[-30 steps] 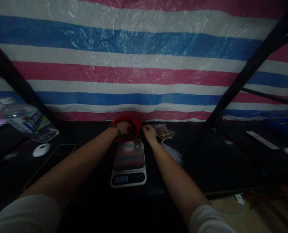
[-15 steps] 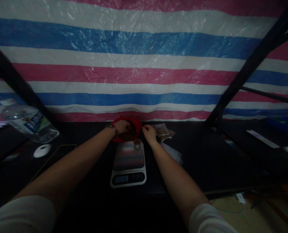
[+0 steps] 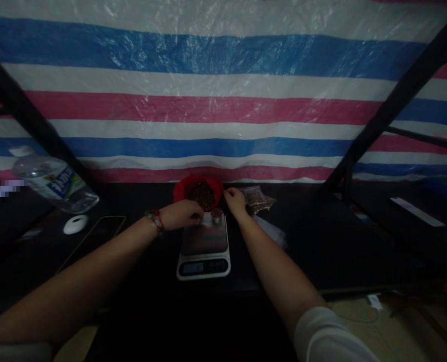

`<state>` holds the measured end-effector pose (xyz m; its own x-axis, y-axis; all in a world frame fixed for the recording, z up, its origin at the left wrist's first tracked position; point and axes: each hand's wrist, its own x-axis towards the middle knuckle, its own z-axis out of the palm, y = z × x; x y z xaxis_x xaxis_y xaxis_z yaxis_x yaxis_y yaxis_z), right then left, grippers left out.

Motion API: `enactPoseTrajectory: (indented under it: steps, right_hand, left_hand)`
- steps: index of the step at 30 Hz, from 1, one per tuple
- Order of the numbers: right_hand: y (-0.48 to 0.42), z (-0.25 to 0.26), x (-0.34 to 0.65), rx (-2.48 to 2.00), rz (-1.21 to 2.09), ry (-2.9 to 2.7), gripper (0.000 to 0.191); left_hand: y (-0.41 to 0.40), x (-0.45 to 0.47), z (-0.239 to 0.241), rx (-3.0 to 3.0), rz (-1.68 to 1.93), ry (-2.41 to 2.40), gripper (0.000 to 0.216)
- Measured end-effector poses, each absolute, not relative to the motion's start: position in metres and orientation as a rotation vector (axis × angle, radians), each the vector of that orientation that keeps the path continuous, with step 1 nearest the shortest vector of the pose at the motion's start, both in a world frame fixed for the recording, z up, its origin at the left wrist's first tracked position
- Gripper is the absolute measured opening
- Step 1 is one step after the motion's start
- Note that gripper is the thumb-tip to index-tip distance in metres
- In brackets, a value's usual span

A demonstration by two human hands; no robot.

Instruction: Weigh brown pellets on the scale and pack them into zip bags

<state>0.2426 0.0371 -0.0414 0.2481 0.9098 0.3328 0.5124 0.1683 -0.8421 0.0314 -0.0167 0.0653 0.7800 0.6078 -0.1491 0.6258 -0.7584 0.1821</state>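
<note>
My left hand [image 3: 184, 214], with a beaded bracelet at the wrist, is over the far left part of a kitchen scale [image 3: 205, 240]. Its fingers are pinched together; whatever they hold is too small to make out. A small metal cup [image 3: 216, 216] filled with brown bits stands on the scale's far right corner. Just behind the scale lies an open red bag [image 3: 180, 190] with a heap of brown granules [image 3: 201, 195] in it. My right hand [image 3: 235, 200] has its fingers closed at the bag's right edge; I cannot tell if they grip it.
Filled clear zip bags [image 3: 259, 199] lie right of my right hand, with flat plastic bags [image 3: 270, 231] nearer. At left are a tilted plastic bottle [image 3: 53, 181], a white mouse [image 3: 75, 224] and a phone [image 3: 95, 236]. Dark frame bars [image 3: 381, 118] slant up on both sides before striped sheeting.
My left hand has come out of the red bag and moved toward me, over the scale. The right hand stays by the bag's edge. The camera view has shifted slightly.
</note>
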Motion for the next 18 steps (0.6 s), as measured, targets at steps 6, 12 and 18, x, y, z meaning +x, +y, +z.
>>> enactPoseTrajectory:
  steps: [6,12,18]
  right_hand:
    - [0.039,-0.045,0.244,-1.484,0.466,-1.411,0.026]
    - [0.041,-0.046,0.245,-1.483,0.451,-1.409,0.025]
    - [0.041,-0.047,0.245,-1.482,0.435,-1.418,0.024]
  left_hand:
    - [-0.043,0.034,0.052,2.746,-0.069,0.853,0.019]
    - [-0.052,0.034,0.05,2.761,0.005,0.848,0.023]
    - [-0.048,0.031,0.047,2.769,0.046,0.79,0.022]
